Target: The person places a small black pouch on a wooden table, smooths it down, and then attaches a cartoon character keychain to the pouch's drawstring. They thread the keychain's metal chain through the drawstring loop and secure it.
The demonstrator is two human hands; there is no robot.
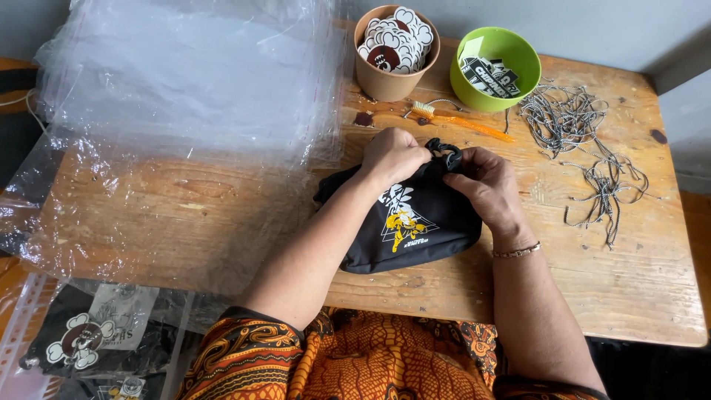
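A black drawstring pouch (415, 226) with a white and yellow print lies on the wooden table (592, 281) in front of me. My left hand (392, 155) grips the gathered top of the pouch from the left. Facing it from the right, my right hand (485, 185) pinches the same bunched opening and the black cord (446, 150) there. A thin bracelet sits on my right wrist.
A stack of clear plastic bags (185, 96) covers the table's left half. At the back stand a brown cup of white and brown stickers (395, 48) and a green bowl of black tags (495, 67). An orange-handled brush (459, 118) and grey cords (585, 141) lie right. Packed pouches (89, 337) sit lower left.
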